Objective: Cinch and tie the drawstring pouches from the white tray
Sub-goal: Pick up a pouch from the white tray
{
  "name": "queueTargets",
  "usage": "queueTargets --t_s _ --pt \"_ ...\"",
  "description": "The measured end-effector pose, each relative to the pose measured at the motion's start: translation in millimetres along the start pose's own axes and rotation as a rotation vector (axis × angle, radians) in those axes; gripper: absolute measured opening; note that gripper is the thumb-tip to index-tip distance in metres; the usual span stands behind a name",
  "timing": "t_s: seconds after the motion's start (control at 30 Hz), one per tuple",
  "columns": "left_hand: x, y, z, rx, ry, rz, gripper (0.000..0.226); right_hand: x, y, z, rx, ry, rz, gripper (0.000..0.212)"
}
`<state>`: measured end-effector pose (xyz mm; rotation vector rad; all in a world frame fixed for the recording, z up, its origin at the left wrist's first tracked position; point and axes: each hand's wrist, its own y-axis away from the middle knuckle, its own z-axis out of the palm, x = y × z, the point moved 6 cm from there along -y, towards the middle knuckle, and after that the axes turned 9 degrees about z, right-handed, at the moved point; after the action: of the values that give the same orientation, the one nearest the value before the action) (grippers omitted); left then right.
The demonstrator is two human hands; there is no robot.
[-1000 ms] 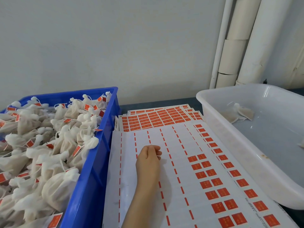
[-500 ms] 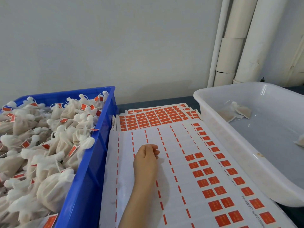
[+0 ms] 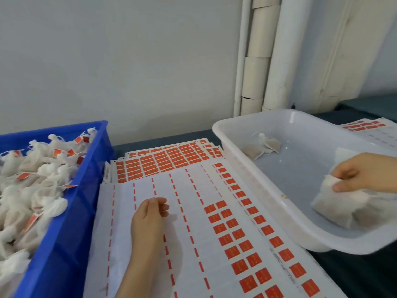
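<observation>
While the right hand (image 3: 358,176) pinches a drawstring pouch (image 3: 335,206) inside the white tray (image 3: 242,155) at right, the left hand (image 3: 148,217) rests at centre on the label sheets (image 3: 193,190), its fingers loosely curled and empty. A blue crate (image 3: 64,244) of tied pouches (image 3: 43,168) stands lower left.

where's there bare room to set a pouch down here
Bare: the floor of the white tray, between the two pouches at its far corner and the pouch the right hand pinches; the peeled part of the label sheet beyond the left hand. Crowded: the blue crate, heaped with tied pouches.
</observation>
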<state>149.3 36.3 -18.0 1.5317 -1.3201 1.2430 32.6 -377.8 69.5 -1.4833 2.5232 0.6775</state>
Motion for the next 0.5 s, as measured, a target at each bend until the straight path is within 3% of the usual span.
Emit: queueTargets --t_s 0.07,0.17,0.5 --pt "0 -1 0 -0.004 -0.028 0.004 0.028 -10 1 -6 0.095 -0.076 0.001 0.015" --pt "1 -1 1 -0.021 -0.048 0.013 0.028 -17 8 -9 0.187 -0.231 -0.008 0.017" --pt "5 -1 2 -0.048 -0.064 0.050 0.029 -96 52 -36 0.487 -0.298 -0.265 0.020"
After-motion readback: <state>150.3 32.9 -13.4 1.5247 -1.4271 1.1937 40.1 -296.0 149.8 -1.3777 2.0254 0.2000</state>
